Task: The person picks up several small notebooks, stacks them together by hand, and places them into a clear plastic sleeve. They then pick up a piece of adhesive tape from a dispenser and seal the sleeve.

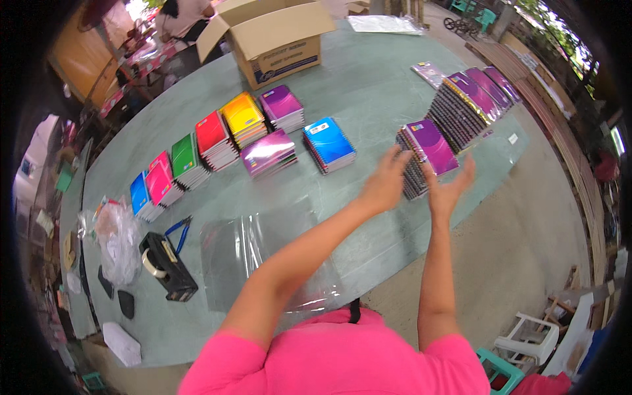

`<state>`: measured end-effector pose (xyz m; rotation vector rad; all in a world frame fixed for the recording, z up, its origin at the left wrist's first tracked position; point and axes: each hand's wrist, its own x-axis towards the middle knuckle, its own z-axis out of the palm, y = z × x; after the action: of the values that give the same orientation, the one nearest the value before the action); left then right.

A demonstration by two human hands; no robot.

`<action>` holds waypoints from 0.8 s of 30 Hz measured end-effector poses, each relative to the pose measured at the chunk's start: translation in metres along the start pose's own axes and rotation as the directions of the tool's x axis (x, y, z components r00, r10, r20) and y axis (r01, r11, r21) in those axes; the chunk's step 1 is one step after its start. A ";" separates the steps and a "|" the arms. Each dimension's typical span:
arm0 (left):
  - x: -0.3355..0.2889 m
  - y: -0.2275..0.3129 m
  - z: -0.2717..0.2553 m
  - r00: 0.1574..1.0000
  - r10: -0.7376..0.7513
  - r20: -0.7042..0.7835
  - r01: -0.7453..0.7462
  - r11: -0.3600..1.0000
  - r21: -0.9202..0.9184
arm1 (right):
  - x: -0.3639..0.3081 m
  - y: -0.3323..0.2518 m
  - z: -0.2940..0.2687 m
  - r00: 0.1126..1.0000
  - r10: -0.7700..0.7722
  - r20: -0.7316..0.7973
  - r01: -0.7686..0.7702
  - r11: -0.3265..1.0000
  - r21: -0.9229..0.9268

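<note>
While both arms are reaching out over the bench (368, 85), the left hand (385, 181) and right hand (451, 187) are hovering open, fingers spread, gripping nothing. A purple notebook stack (428, 155) is lying just beyond them, between the two hands. Clear plastic sheet (250, 257) is lying nearer the body.

The person wears a bright pink short-sleeved cotton top (342, 359). Its sleeves end just below the shoulders, leaving both forearms bare. A small black strap (355, 311) sits at the top's neckline.
</note>
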<state>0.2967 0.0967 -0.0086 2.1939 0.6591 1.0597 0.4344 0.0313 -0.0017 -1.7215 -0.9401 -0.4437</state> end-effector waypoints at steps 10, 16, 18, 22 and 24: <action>-0.106 -0.087 -0.134 0.946 -0.321 0.044 0.311 0.938 0.153 | 0.016 -0.006 0.012 0.929 -0.168 0.330 0.259 0.932 -0.255; -0.151 -0.118 -0.352 0.649 -0.554 -0.521 0.734 0.637 0.237 | 0.020 0.023 0.008 0.921 -0.156 0.357 0.259 0.929 -0.264; -0.211 -0.149 -0.431 0.605 -0.294 -0.740 0.739 0.553 0.385 | 0.015 0.007 0.010 0.924 -0.196 0.328 0.310 0.888 -0.341; -0.289 -0.173 -0.515 0.504 -0.206 -0.839 0.858 0.227 0.460 | -0.024 -0.034 0.000 0.871 -0.458 0.177 0.491 0.807 -0.328; -0.297 -0.185 -0.534 0.309 -0.306 -0.900 0.948 0.178 0.264 | -0.077 -0.026 0.011 0.722 -0.483 0.495 0.575 0.817 -0.042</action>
<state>-0.3345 0.1927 -0.0257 1.4273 2.7532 1.0480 0.3650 0.0156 -0.0422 -1.7462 -1.8286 -0.5145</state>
